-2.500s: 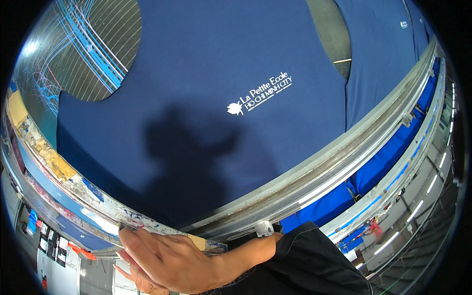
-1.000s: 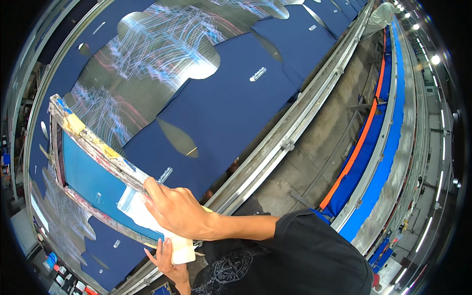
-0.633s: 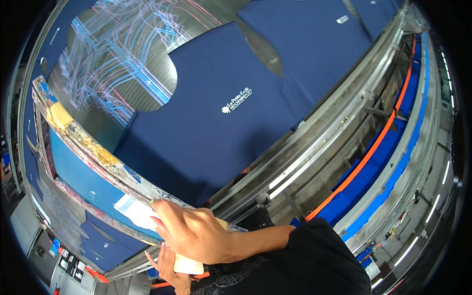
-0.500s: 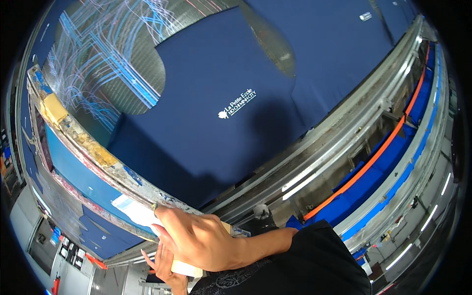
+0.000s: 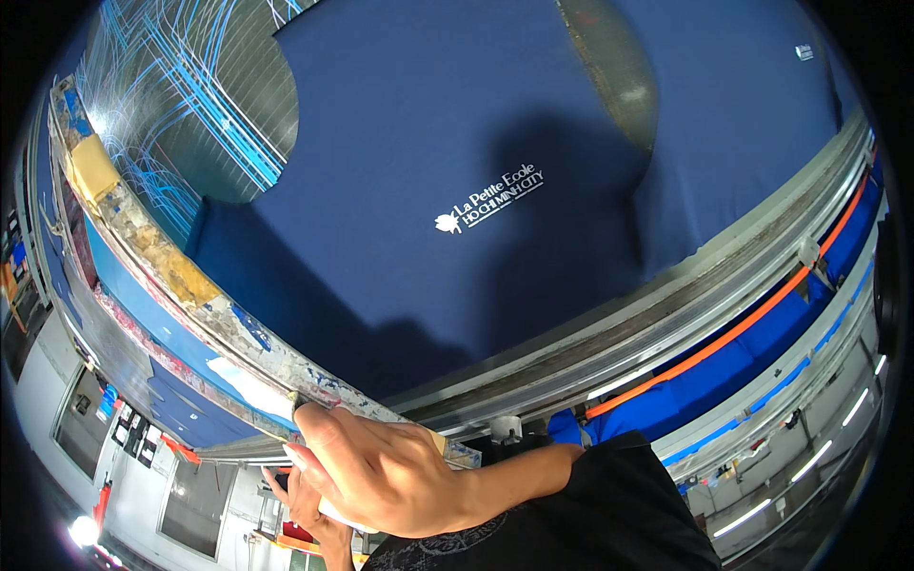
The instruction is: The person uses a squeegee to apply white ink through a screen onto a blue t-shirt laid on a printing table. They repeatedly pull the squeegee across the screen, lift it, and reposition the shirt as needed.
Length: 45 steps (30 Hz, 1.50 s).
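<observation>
Low in the view my right hand (image 5: 395, 476) is closed, thumb and fingers wrapped round what looks like a squeegee, mostly hidden by the hand. It lies against the near end of a tilted screen-printing frame (image 5: 224, 319), its rim crusted with ink and patched with yellow tape. White ink (image 5: 249, 388) sits on the frame's blue mesh beside my fingertips. Partly behind the right hand is my left hand (image 5: 307, 504), its visible fingers apart and its palm hidden. Beyond the frame, a navy cut fabric panel (image 5: 400, 143) lies flat, bearing a white print (image 5: 490, 200) of a flower and lettering.
Another navy panel (image 5: 733, 143) adjoins at the right. A dark board marked with blue lines (image 5: 214, 114) shows at the upper left. Metal rails (image 5: 609, 328) edge the table, with an orange strip (image 5: 700, 354) and blue cloth (image 5: 724, 381) beyond.
The printed panel has shifted rightward in the view and looks larger. The frame and my hands keep nearly the same place in the picture, with the right hand still closed.
</observation>
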Tool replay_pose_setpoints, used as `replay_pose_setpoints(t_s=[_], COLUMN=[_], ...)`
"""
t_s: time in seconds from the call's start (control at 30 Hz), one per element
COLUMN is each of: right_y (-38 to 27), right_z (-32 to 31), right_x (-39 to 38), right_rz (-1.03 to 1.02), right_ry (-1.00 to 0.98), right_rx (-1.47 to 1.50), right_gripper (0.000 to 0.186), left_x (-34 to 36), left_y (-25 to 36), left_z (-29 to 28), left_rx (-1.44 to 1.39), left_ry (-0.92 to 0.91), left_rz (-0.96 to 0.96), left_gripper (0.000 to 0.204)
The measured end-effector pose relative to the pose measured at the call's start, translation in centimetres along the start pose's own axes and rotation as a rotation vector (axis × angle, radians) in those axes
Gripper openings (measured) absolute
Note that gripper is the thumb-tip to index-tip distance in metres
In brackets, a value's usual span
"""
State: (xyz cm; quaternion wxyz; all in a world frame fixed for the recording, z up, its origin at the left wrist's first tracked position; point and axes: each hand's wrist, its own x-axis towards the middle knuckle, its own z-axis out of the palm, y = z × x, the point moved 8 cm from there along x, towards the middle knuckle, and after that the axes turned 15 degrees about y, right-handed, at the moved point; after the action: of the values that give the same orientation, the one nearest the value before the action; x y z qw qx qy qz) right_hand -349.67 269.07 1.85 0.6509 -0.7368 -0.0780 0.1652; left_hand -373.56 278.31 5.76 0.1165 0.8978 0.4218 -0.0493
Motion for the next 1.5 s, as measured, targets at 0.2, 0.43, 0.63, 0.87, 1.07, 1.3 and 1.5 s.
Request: replay_pose_setpoints(t_s=[0.2, 0.43, 0.63, 0.87, 1.07, 1.3, 1.5], right_y=[0.1, -0.6, -3.2, -8.2, -3.6, 4.1, 5.7], right_z=[-0.2, 0.7, -2.4, -16.1, -22.6, -25.3, -24.5], right_x=[0.3, -0.2, 4.4, 14.4, 22.4, 22.3, 22.4], right_rz=[0.007, 0.074, -0.149, -0.280, -0.426, -0.236, -0.141], right_ry=[0.012, -0.032, 0.112, 0.306, 0.356, 0.341, 0.317], right_rx=[0.043, 0.010, -0.295, -0.527, -0.460, -0.287, -0.232], right_gripper=[0.032, 0.030, 0.015, 0.028, 0.026, 0.028, 0.027], left_x=[-0.2, -1.4, 0.0, 2.6, 5.4, 5.2, 4.5], left_y=[0.0, -1.6, 2.9, 19.0, 28.4, 29.6, 29.3], left_z=[0.1, -0.5, -0.5, 0.5, 4.5, 7.6, 8.0], left_rx=[0.012, 0.019, -0.220, -0.577, -0.569, -0.459, -0.401], left_ry=[-0.012, -0.007, 0.073, 0.124, 0.136, 0.096, 0.134], left_rz=[0.007, 0.146, 0.236, 0.556, 0.506, 0.426, 0.308], left_gripper=[0.035, 0.041, 0.038, 0.057, 0.050, 0.047, 0.048])
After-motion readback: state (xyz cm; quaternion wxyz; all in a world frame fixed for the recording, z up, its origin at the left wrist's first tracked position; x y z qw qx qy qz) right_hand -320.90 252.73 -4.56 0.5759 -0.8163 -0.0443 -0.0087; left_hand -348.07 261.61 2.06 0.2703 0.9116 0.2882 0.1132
